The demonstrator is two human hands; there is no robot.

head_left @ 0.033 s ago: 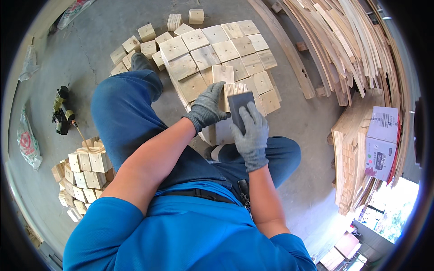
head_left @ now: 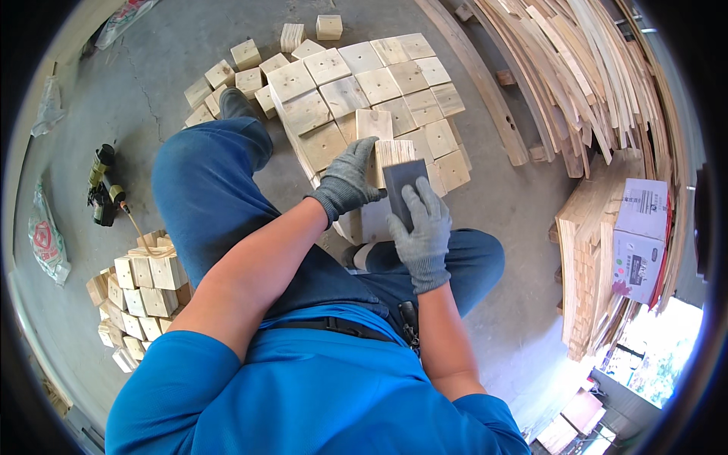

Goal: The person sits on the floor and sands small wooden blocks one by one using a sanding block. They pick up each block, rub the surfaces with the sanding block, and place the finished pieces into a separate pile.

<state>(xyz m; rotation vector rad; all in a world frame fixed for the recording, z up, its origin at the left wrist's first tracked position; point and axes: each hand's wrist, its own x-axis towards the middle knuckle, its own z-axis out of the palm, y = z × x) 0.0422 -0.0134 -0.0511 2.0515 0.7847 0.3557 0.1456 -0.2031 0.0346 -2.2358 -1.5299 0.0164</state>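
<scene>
My gloved left hand (head_left: 349, 184) is closed around the side of a pale wooden block (head_left: 394, 152), whose upper face shows striped grain. Against the near part of that face lies a flat dark grey rectangular pad (head_left: 400, 180). My gloved right hand (head_left: 425, 231) presses on it with fingers laid over its right side; whatever the thumb does underneath is partly hidden. Just beyond, another loose wooden block (head_left: 374, 123) sits on top of a broad stack of square wooden blocks (head_left: 379, 83), most with a small hole in the middle.
Loose blocks (head_left: 220, 73) lie beside the stack near my left foot. A second block pile (head_left: 144, 292) stands at left, with a black and green tool (head_left: 102, 186) behind it. Long wooden strips (head_left: 576, 68) and a printed carton (head_left: 641, 235) line the right side.
My right hand and the dark grey pad have slid slightly toward me across the block. The left hand and the block stay where they were.
</scene>
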